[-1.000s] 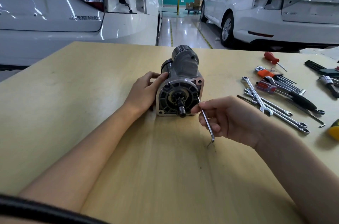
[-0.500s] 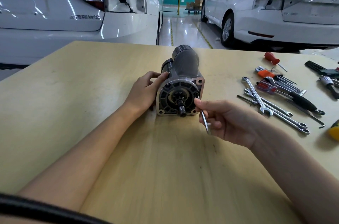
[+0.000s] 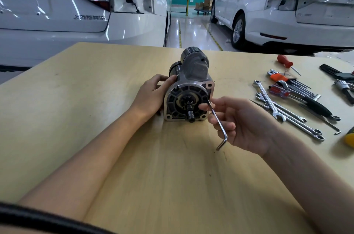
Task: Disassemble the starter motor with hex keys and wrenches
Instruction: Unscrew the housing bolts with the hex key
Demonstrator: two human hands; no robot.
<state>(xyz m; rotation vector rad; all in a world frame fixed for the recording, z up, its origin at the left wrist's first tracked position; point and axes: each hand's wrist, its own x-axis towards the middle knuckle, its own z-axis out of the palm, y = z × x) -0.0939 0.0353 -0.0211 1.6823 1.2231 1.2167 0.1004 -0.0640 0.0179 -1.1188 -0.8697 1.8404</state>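
right hand (image 3: 243, 126) pinches an l-shaped hex key (image 3: 217, 119), tip at the starter motor (image 3: 190, 90) face. left hand (image 3: 153, 96) grips the motor's side, mid-surface (image 3: 76, 119). behind, a white car (image 3: 57, 7) reads "superb".

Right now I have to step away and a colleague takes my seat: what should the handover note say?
Left hand grips the side of the starter motor, steadying it on the table.
Right hand pinches the hex key; its tip sits at a bolt on the right of the motor's front face.
Done: nothing visibly removed yet.
Left: loosen the front bolts, then separate the housing. Wrenches lie to the right.
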